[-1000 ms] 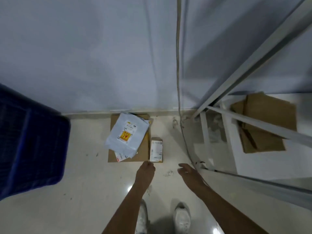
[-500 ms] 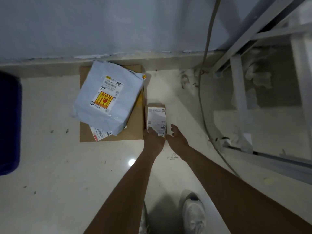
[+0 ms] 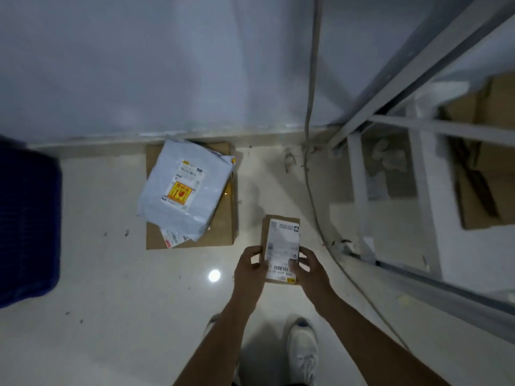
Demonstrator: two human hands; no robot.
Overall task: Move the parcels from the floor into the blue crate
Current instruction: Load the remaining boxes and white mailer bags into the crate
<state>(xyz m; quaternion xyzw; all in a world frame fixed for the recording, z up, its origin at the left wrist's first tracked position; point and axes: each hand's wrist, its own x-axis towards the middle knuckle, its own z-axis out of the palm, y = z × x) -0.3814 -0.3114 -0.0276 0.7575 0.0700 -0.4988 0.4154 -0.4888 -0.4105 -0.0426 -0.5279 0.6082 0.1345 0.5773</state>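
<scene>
- Pale floor [image 3: 111, 316] is carrying a grey mailer [image 3: 184, 190] lying on a flat carton [image 3: 223, 218], blue crate [image 3: 28, 232] sitting left.
- Left hand [image 3: 249, 270] and right hand [image 3: 309, 271] are gripping a small box [image 3: 281, 240], fingers curling round its edges.

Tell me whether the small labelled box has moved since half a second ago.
Yes. The small labelled box, then on the floor touching the flat cardboard box, is now away from it, nearer the person, gripped by left hand and right hand.

both arms outstretched; left hand [image 3: 249, 270] and right hand [image 3: 309, 271] side by side, fingers [image 3: 294, 263] curled inward
</scene>
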